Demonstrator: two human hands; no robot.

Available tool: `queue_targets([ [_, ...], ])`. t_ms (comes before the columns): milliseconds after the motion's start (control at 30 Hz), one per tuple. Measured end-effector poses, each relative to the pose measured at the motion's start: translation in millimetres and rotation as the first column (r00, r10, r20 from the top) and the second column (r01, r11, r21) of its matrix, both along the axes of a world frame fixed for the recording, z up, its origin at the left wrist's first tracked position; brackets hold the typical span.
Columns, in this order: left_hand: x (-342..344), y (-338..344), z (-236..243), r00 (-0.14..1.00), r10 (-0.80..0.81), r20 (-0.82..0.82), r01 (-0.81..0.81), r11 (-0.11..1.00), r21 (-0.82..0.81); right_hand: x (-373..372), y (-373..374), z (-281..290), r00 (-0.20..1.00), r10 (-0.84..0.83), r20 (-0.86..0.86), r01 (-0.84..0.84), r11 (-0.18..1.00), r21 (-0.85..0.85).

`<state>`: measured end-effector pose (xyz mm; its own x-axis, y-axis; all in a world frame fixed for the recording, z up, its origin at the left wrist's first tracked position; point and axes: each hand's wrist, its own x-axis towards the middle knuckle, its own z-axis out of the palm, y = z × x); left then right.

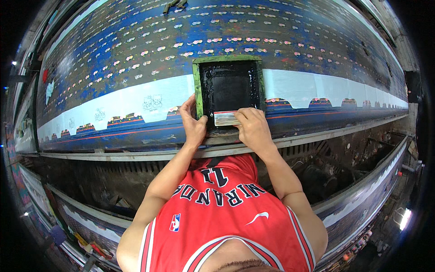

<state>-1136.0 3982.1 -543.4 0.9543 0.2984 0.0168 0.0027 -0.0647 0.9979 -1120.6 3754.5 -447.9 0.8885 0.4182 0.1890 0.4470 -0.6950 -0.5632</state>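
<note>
In front of me a screen-printing frame (196, 81) with green, paint-stained edges lies flat across light blue fabric pieces (294, 86). Its dark screen (229, 86) is coated with wet-looking black ink. My left hand (194, 122) grips the near left corner of the frame, thumb on top and fingers along the outer side. In my right hand (253, 129) is a squeegee (225, 119) with a pale, flat handle, held near the screen's near end. Whether its blade touches the mesh is hidden. Black line drawings (152, 102) show on fabric to the left of the frame.
The long table (136, 54) has a blue and dark surface with rows of small colourful prints. A metal rail (136, 157) edges its near side. A dark tool-like object (175, 5) lies at the far side, a light blue rag (50, 90) far left. Another table (358, 199) stands behind me.
</note>
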Motion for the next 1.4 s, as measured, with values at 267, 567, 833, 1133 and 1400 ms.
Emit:
queue_targets([
  [267, 8, -9, 12, 0.994, 0.015, -0.108, -0.005, 0.996, 0.085, 6, -17, -3, 0.994, 0.098, -0.045, -0.099, 0.995, -0.017],
  [567, 7, -10, 9, 0.994, 0.008, -0.111, 0.007, 0.992, 0.130, 116, -2, -17, 0.990, 0.056, 0.127, -0.050, 0.997, -0.056],
  [833, 7, -8, 13, 0.988, 0.009, -0.156, 0.015, 0.989, 0.146, 37, -8, -29, 0.993, 0.023, 0.114, -0.024, 1.000, 0.004],
  [1133, 7, -27, 13, 1.000, 0.010, 0.008, -0.011, 0.997, 0.075, 4, -38, -9, 0.996, 0.037, 0.080, -0.037, 0.999, 0.004],
  [1400, 20, -149, 5, 0.992, 0.000, 0.127, 0.001, 1.000, -0.014, 12, -156, -6, 0.997, 0.002, 0.080, -0.001, 1.000, -0.015],
])
